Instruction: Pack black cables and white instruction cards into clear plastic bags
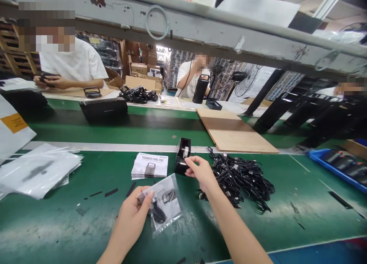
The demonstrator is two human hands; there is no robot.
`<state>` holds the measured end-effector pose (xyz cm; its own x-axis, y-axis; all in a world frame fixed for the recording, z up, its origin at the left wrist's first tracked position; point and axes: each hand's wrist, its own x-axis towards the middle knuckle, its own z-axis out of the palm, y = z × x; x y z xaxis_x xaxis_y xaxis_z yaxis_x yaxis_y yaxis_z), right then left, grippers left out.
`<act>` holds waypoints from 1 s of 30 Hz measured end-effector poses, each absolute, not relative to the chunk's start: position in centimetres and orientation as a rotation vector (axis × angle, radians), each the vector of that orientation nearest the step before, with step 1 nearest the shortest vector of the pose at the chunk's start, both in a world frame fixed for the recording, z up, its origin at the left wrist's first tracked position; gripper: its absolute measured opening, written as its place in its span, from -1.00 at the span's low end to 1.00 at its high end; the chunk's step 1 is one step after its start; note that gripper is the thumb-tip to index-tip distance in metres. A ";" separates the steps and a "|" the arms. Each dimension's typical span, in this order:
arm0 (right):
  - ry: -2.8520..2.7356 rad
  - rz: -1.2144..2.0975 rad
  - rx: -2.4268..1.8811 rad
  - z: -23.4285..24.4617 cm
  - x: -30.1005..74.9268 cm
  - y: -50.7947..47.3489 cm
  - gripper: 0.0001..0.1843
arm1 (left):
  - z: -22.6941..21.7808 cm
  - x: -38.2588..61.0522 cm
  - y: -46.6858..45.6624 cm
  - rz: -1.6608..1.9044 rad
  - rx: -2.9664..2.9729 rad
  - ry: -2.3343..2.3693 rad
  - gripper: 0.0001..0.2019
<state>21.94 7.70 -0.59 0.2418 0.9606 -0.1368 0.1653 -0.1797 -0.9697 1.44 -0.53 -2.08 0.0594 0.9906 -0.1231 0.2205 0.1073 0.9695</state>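
My left hand (134, 214) grips a clear plastic bag (177, 202) by its left side, thumb on top. Inside the bag are a coiled black cable (158, 215) and a folded printed leaflet (169, 195). My right hand (202, 172) is closed in a pinch at the front edge of a black tape dispenser (181, 165), where the tape comes off; the strip itself is hard to make out. A roll of tape (186, 152) sits in the dispenser. Left of it lies a stack of Thunder Trail Pro leaflets (150, 165). A tangled heap of black cables (243, 180) lies beside my right forearm.
Clear plastic bags (40, 170) are piled at left. Behind the pale strip are a black speaker (103, 110) and a wooden board (233, 130); a blue tray (338, 170) stands at right. Co-workers sit across the bench. A metal beam (200, 25) spans overhead.
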 end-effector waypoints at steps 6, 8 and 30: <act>-1.113 1.031 -1.475 -0.9 21.0 5.5 -0.74 | -2.3 1.6 -0.4 0.951 1.320 1.395 -0.68; -1.162 0.964 -1.480 -1.5 20.7 5.0 -0.78 | -2.3 1.7 -0.3 0.945 1.321 1.399 -0.66; -1.591 0.836 -1.784 -1.6 16.3 0.1 -0.57 | -1.9 2.4 -1.3 1.101 1.179 1.334 -0.67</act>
<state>16.27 0.05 -1.63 0.0829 0.9945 -0.0637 0.6166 -0.1014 -0.7807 2.39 -1.29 -1.95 -0.0236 0.9939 -0.1081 0.0826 0.1097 0.9905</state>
